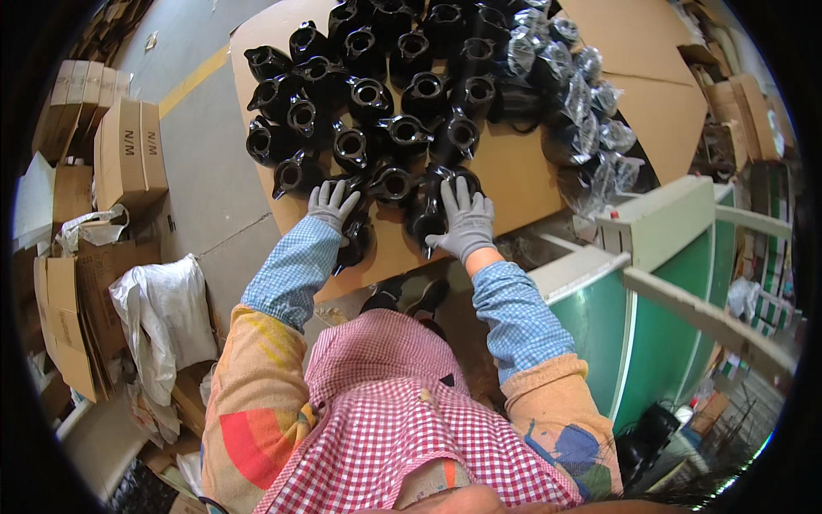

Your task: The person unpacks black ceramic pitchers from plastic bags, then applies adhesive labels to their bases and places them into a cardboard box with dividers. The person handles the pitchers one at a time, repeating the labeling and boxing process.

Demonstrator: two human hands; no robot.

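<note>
My left hand, in a grey glove, has its fingers spread against a glossy black jug near the front edge of a cardboard sheet. The thumb is partly hidden beside this jug. My right hand, gloved alike, lies with spread fingers against the side of another black jug. Its fingertips reach over a further black jug behind, and its thumb is near the nearer one's lower end. Between the hands stands an upright black jug with a round open mouth and a spout.
Many more black jugs stand close together behind my hands. Jugs in clear plastic bags are at the right. A green-panelled metal frame stands right of the cardboard. Cartons and a white sack occupy the left side.
</note>
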